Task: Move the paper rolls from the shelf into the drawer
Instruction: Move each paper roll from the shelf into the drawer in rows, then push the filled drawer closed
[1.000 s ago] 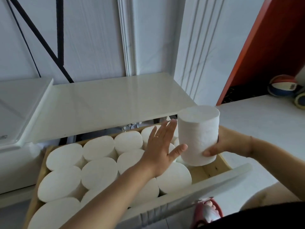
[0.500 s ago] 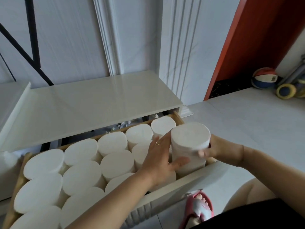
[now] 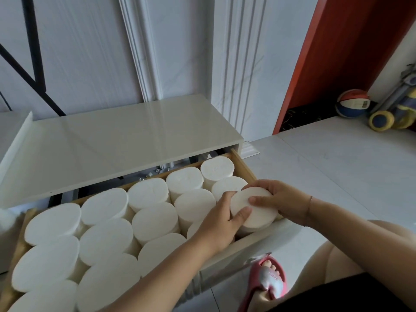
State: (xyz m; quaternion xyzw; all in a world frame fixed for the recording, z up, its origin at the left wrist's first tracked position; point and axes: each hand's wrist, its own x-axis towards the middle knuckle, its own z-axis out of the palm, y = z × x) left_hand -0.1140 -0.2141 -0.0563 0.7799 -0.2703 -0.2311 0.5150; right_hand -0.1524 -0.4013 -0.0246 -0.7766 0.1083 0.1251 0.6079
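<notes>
A white paper roll (image 3: 258,210) stands upright in the front right corner of the open wooden drawer (image 3: 244,165). My left hand (image 3: 221,224) grips its left side, thumb on its top. My right hand (image 3: 279,200) holds its right side, with the fingers curled over the top edge. Several more white rolls (image 3: 155,219) stand packed upright across the drawer. The glossy white shelf (image 3: 117,147) above the drawer carries no rolls.
A white cabinet edge (image 3: 15,134) rises at the left. My foot in a pink slipper (image 3: 269,280) rests on the pale floor tiles in front of the drawer. A basketball (image 3: 353,106) and a wheeled toy (image 3: 396,109) lie by the red panel at far right.
Both hands have lowered the roll from above the drawer down into its front right corner. My left hand went from flat beside the roll to gripping it. The view shifted rightwards.
</notes>
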